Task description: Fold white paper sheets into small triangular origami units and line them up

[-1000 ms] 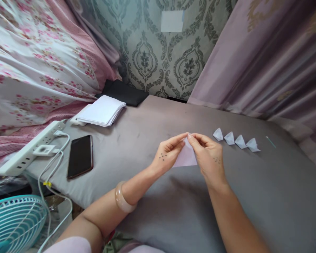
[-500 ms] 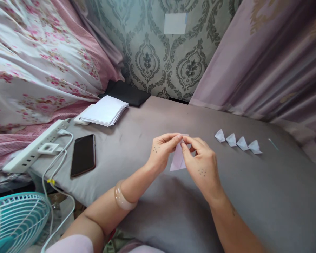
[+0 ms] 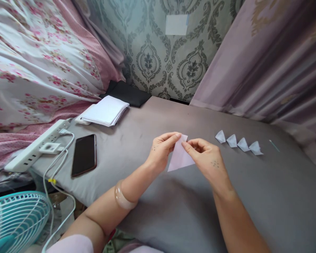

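A pale pink folded sheet of paper [image 3: 179, 157] is held up between my two hands, above the grey-covered surface [image 3: 158, 116]. My left hand [image 3: 163, 149] pinches its upper left edge between thumb and fingers. On the right edge, near the top, my right hand [image 3: 204, 153] grips the paper with thumb and curled fingers. The sheet widens downward to a slanted lower edge, and its lower right part is hidden behind my right hand. Off to the right, several small folded white paper pieces [image 3: 231, 141] stand in a row.
A stack of white paper [image 3: 104, 110] lies at the back left, near a black flat item [image 3: 131, 93]. A phone [image 3: 84, 155], a power strip [image 3: 39, 147] with cables and a turquoise fan [image 3: 15, 221] are at the left. A thin stick [image 3: 274, 145] lies far right.
My right hand has shifted right and turned slightly away from my left. More of the pink paper's face now shows between the hands.
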{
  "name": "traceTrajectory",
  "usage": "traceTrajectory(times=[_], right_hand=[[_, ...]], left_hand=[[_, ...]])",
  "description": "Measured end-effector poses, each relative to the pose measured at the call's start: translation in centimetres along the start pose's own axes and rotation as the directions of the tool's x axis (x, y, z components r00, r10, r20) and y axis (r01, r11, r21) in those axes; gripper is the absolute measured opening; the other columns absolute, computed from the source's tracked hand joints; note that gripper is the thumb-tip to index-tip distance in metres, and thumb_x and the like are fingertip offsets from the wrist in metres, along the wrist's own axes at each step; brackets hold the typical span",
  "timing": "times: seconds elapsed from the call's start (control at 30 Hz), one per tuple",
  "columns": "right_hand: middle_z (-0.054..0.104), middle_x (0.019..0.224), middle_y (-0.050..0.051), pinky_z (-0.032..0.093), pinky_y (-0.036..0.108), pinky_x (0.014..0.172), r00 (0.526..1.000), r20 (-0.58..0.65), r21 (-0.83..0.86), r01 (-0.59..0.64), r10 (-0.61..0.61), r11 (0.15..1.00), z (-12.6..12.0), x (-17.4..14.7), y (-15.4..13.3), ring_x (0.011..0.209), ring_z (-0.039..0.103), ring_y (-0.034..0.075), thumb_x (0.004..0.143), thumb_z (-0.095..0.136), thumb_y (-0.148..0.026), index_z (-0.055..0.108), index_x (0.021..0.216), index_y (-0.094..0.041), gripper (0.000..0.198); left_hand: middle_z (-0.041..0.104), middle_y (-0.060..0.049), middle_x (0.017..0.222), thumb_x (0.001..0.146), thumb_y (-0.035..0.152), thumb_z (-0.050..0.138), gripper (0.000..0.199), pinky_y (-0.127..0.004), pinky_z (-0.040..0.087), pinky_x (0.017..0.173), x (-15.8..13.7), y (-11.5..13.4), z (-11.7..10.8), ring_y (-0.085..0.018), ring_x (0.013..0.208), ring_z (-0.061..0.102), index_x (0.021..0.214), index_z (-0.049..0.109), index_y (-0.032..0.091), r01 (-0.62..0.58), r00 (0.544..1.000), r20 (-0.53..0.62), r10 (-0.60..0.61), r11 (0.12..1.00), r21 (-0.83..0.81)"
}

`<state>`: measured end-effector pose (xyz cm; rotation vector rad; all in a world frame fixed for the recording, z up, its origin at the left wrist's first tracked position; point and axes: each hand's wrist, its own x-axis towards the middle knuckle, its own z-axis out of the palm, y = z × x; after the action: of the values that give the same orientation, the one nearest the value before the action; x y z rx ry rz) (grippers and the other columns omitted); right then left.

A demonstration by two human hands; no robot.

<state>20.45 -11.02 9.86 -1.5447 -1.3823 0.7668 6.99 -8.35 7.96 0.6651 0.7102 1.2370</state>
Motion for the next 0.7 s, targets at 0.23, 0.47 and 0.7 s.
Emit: traceTrajectory(times=[0.23,0.47,0.7], right_hand=[[0.072,0.099,0.008,0.053,0.033,0.076,0.991,0.126,0.222,0.006,-0.035,0.975,-0.9,1.2,0.5,0.088,0.066,0.02,0.071,0.074,-0.048,0.07,0.098,-0.02,0.04],[0.075,0.085,0.006,0.055,0.034,0.07,0.98,0.191,0.384,-0.129,0.058,0.914,1.2,0.6,0.5,0.073,0.068,0.019,0.067,0.078,-0.046,0.072,0.094,-0.018,0.039],[0.073,0.081,0.004,0.053,0.03,0.063,0.999,0.027,0.326,-0.031,0.023,0.945,1.5,0.2,0.4,0.068,0.065,0.016,0.071,0.075,-0.045,0.072,0.101,-0.018,0.041]], left_hand=[[0.071,-0.005,0.084,0.067,0.03,0.081,0.019,-0.027,0.044,0.076,0.7,0.3,-0.4,-0.015,0.08,0.061,0.077,0.073,0.015,0.075,0.997,0.007,-0.075,0.995,-0.058],[0.067,0.0,0.073,0.066,0.032,0.082,0.017,-0.026,0.036,0.069,0.5,-0.3,-0.4,-0.009,0.067,0.051,0.074,0.075,0.018,0.009,0.999,-0.044,-0.007,0.999,0.038],[0.068,-0.001,0.075,0.065,0.03,0.082,0.018,-0.027,0.039,0.072,0.5,-0.2,-0.4,-0.01,0.069,0.055,0.075,0.073,0.017,0.01,1.0,0.02,-0.011,1.0,0.024]])
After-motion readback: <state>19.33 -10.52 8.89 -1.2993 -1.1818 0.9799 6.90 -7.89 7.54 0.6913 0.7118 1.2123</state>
